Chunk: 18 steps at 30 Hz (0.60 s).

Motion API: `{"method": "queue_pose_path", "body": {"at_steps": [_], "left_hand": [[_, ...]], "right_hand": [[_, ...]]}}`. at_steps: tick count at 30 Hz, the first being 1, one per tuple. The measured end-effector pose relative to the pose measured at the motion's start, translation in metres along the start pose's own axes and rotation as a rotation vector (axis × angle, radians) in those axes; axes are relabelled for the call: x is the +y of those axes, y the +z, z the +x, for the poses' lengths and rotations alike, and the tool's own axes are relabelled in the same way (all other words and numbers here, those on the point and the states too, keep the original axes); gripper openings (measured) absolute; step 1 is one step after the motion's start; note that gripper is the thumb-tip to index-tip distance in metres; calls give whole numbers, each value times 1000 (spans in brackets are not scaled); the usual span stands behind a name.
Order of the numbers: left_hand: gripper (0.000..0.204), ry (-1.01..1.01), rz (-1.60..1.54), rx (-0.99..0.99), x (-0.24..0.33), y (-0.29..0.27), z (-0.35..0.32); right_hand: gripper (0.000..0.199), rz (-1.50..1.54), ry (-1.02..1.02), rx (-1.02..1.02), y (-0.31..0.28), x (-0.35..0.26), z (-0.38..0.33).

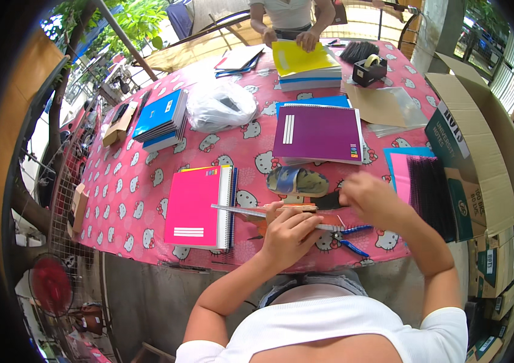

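Note:
My left hand [290, 233] is closed around a thin notebook [233, 209], seen nearly edge-on, its coiled spine toward my right. Just right of it, my right hand [363, 196] is raised with curled fingers; anything pinched in them is too small to make out. Blue-handled pliers [354, 247] lie by the notebook's right end, near the table's front edge. Beyond my hands sits a camouflage-patterned slipper [296, 181]. To my left is a stack of spiral notebooks with a pink cover [193, 206] on top.
A purple-covered notebook stack [317, 133], blue notebooks [160, 115] and a plastic bag [220, 109] lie farther back. Across the table, a person handles a yellow sheet [298, 57] on a stack. A tape dispenser [369, 69], black coils [429, 193] and a cardboard box [481, 151] are right.

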<state>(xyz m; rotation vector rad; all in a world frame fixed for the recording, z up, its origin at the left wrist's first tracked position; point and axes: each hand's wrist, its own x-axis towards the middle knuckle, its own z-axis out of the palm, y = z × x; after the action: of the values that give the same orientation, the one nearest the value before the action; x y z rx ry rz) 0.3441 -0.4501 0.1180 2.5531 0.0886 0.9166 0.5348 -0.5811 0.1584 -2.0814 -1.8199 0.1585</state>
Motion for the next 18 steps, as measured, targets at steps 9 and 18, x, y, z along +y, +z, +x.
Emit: {"method": "queue_pose_path", "body": {"at_steps": [9, 18], "left_hand": [[29, -79, -8, 73, 8, -3, 8], [24, -118, -1, 122, -10, 5, 17]], "right_hand": [[36, -185, 94, -97, 156, 64, 74], [26, 819, 56, 151, 68, 81, -12]]}}
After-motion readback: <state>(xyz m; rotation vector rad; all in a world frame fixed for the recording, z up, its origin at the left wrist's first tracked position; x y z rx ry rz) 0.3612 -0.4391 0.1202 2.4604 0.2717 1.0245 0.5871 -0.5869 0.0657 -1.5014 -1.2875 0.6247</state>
